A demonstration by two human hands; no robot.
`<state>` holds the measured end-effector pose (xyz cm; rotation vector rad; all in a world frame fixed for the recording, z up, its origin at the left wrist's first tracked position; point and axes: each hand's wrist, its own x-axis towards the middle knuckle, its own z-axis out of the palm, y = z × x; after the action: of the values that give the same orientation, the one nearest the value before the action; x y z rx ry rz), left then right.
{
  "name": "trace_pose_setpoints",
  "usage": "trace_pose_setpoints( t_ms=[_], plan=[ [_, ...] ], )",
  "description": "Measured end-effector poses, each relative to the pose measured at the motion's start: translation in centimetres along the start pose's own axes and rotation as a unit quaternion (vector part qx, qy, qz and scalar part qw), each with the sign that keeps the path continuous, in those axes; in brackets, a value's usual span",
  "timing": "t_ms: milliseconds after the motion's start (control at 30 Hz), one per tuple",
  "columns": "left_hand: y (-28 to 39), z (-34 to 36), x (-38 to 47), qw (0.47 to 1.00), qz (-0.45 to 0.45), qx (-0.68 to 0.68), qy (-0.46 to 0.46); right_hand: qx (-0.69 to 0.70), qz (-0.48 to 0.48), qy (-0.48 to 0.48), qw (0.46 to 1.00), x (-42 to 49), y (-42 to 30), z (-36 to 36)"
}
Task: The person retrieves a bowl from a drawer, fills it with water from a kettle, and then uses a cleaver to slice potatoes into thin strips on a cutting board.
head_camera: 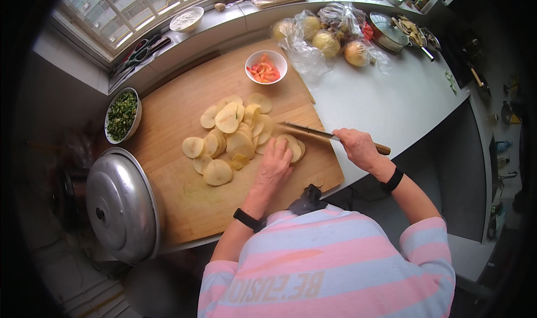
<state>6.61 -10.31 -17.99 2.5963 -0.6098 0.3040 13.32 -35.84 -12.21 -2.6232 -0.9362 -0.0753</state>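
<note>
My right hand [358,148] grips the wooden handle of a kitchen knife [308,130]. Its blade points left over the wooden cutting board [188,211], just above a small stack of potato slices [295,147]. With fingertips curled on that stack's left side, my left hand [275,161] holds it against the board. Left of my fingers, a loose heap of thin, pale yellow potato slices [240,144] spreads over the board's middle. A folded yellow piece [239,161] lies at the heap's near edge. How far the stack extends under my fingers is hidden.
On the board's far side stands a white bowl of red-orange strips [266,67]. A bowl of chopped greens [122,116] and a lidded metal pot [121,209] flank its left side. Bagged round produce [325,43] and a glass-lidded pan [386,31] sit back right. Scissors [138,52] lie on the sill.
</note>
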Motion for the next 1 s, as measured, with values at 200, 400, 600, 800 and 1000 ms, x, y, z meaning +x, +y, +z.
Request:
trace_pose_setpoints(
  t_ms=[200,400,600,800,1000],
  plan=[
    [0.5,0.4,-0.5,0.999,0.017,-0.032,-0.006,-0.009,0.005,-0.055,0.998,-0.9,-1.1,-1.0],
    [1.4,-0.2,-0.9,0.998,0.024,-0.062,0.009,0.085,0.064,-0.012,0.994,-3.5,-3.5,-0.5],
    [1.0,0.1,-0.1,0.997,0.054,-0.038,0.05,0.038,0.118,-0.022,0.992,-4.2,-4.2,0.5],
    [0.9,1.6,0.1,0.996,0.045,-0.034,0.072,0.011,0.129,-0.013,0.991,-4.0,-4.2,1.3],
    [0.5,1.6,0.2,0.994,0.059,-0.012,0.087,0.007,0.131,-0.022,0.991,-4.0,-3.9,1.5]
  ],
)
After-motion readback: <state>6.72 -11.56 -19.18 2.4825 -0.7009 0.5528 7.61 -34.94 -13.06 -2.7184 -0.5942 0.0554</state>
